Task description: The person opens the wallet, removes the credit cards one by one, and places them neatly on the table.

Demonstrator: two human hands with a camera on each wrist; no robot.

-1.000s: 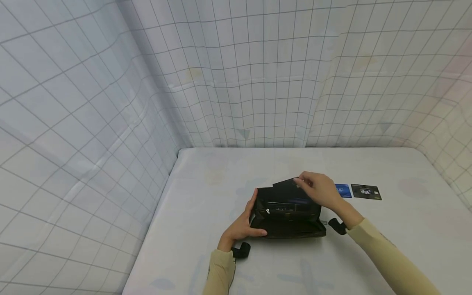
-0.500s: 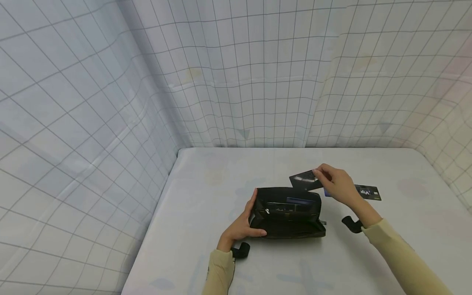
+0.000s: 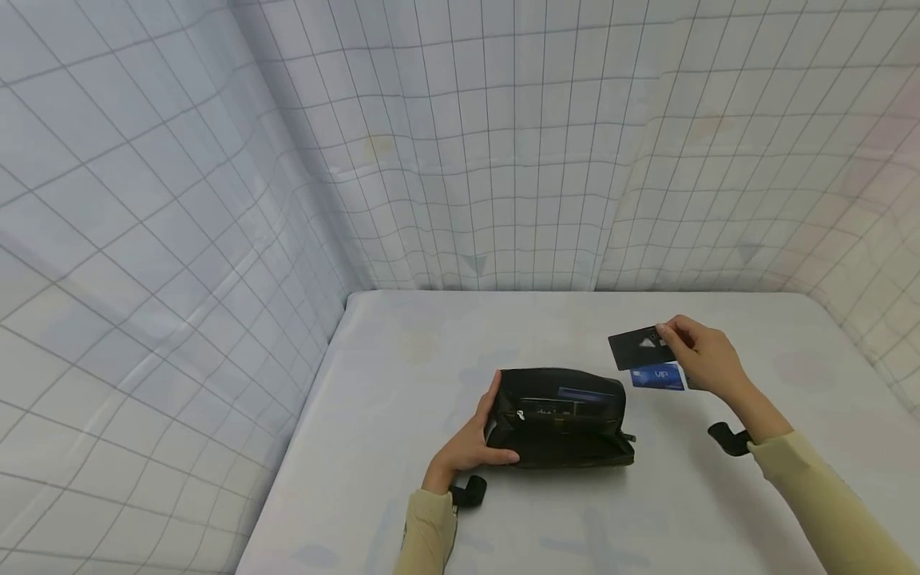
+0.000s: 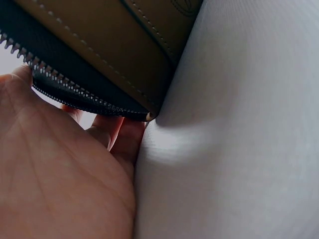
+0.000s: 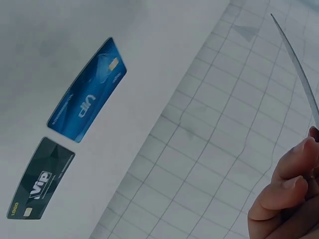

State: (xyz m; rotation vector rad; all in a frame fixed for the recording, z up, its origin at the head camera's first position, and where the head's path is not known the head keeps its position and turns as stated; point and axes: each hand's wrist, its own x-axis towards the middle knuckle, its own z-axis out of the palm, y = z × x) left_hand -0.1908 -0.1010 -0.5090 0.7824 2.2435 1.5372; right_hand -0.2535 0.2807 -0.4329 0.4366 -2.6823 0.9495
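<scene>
Card (image 3: 634, 350) aloft, wallet (image 3: 553, 378) seemingly leather

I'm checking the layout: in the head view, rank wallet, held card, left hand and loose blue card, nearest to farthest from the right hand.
1. Held card, in the right hand.
2. Loose blue card, just left.
3. Wallet, farther left.
4. Left hand, at the wallet's left end.

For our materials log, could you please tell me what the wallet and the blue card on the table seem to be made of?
Wallet: probably leather or imitation leather, smooth, low-sheen, with pale stitching; its grey zip teeth look metallic.
Blue card: likely smooth plastic, flat with a chip-like patch.
</scene>
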